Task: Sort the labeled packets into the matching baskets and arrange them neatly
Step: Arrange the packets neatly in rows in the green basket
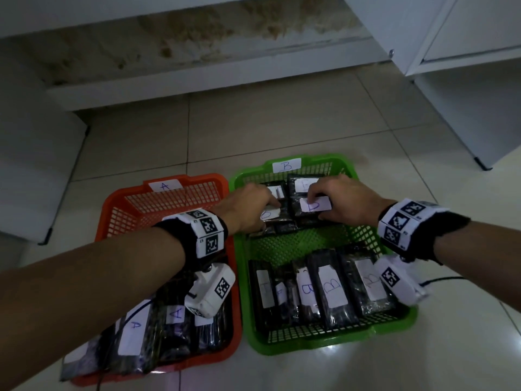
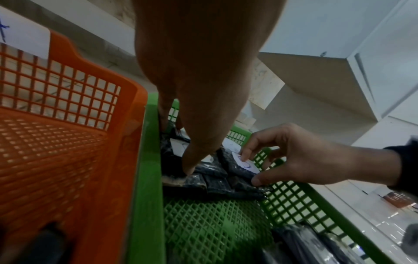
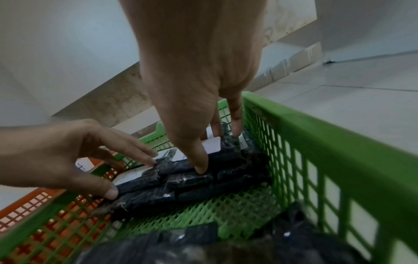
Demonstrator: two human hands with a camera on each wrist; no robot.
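A green basket [image 1: 310,347] tagged B [image 1: 286,165] stands to the right of an orange basket [image 1: 112,204] tagged A [image 1: 165,186]. Both hands reach into the green basket's far end, onto dark packets with white labels. My left hand [image 1: 267,208] pinches one packet [image 1: 271,215], fingers on top and thumb at its near edge [image 3: 113,192]. My right hand [image 1: 315,207] holds a B-labeled packet [image 1: 317,206] the same way, its thumb [image 3: 201,169] on the near edge. A row of B packets [image 1: 332,289] fills the near end. A-labeled packets [image 1: 135,328] lie in the orange basket.
The baskets sit side by side on a tiled floor [image 1: 267,131]. White cabinets stand at the right [image 1: 465,80] and the left [image 1: 36,165], with a low stained ledge [image 1: 197,66] behind. A black cable [image 1: 442,278] trails off my right wrist.
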